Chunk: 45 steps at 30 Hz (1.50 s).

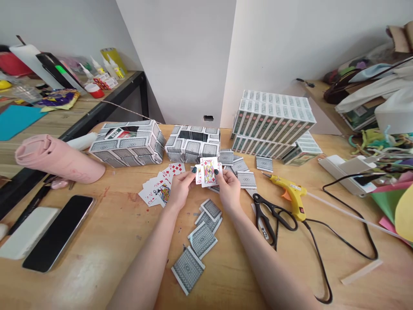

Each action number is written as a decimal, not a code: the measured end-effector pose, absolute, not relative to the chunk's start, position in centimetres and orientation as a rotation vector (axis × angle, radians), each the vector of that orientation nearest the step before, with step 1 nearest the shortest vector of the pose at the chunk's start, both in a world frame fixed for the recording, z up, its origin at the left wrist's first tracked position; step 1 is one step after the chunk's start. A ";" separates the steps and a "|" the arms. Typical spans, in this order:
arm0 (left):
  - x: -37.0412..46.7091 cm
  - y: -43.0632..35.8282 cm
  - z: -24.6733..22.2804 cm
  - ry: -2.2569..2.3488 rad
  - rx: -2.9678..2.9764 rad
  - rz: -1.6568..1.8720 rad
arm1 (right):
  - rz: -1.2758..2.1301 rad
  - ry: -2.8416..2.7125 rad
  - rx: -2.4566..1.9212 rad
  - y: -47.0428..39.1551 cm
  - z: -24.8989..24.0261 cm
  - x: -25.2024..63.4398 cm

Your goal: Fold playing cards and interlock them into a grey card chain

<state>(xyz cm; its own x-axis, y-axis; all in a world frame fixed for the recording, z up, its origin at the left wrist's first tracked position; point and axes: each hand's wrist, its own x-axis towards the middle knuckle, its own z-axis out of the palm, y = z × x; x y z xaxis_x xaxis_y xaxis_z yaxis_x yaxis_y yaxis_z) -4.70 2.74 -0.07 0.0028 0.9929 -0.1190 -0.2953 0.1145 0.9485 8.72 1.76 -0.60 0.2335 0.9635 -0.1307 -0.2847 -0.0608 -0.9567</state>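
Both hands hold playing cards (209, 172) face up in front of me, a jack on top and parts of others showing beneath. My left hand (181, 188) pinches their left edge, and my right hand (229, 187) grips the right edge. Left of my hands lies a fan of face-up cards (155, 190). Nearer me, several face-down cards with folded edges (202, 239) run in a line. More face-down cards (246, 180) lie behind and right of my right hand. Two boxes covered in cards, a longer one (127, 144) and a shorter one (192, 144), stand behind.
Stacked card packs (271, 122) stand at back right. Black scissors (274, 217) and a yellow glue gun (292, 196) with a trailing cord lie at right. A phone (60, 232), white block (27, 232) and pink roll (60, 159) are left. A power strip (348, 174) sits far right.
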 end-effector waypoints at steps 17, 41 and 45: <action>-5.1 2.9 0.3 1.066 1.109 1.085 | 1.114 -0.878 -1.245 1.8 -1.0 9.0; -4.3 3.1 0.7 1.165 0.916 1.189 | 1.114 -0.949 -1.211 1.4 -0.5 8.5; -4.2 3.2 0.2 1.248 0.924 1.247 | 1.161 -0.936 -1.199 1.5 -0.4 8.8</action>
<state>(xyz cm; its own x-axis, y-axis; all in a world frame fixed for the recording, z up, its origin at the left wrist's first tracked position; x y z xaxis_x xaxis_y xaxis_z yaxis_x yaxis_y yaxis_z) -4.24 3.16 0.25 -0.1052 0.9811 -0.1625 -0.1619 0.1443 0.9762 8.81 1.51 -0.36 0.1886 0.9809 -0.0472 -0.1624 -0.0162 -0.9866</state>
